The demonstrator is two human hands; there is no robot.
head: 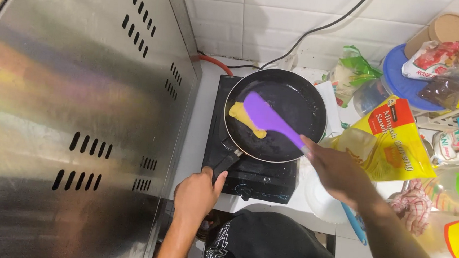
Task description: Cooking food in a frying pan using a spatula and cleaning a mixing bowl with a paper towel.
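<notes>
We work a round black non-stick frying pan (289,103) on a black single-burner stove (253,173).

Our left hand (198,192) grips its black handle (224,163); our right hand (336,170) clasps a purple silicone spatula (270,119) over yellow folded egg (246,119) near the pan's left rim, hemmed between a steel panel (76,119) and a yellow oil pouch (393,141).

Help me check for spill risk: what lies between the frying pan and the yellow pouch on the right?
In the head view, the right hand gripping the purple spatula lies between the frying pan and the yellow pouch, with white countertop beneath.

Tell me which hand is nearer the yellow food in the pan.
Left. The left hand grips the pan handle just below the yellow food; the right hand holds the purple spatula, farther right.
</notes>
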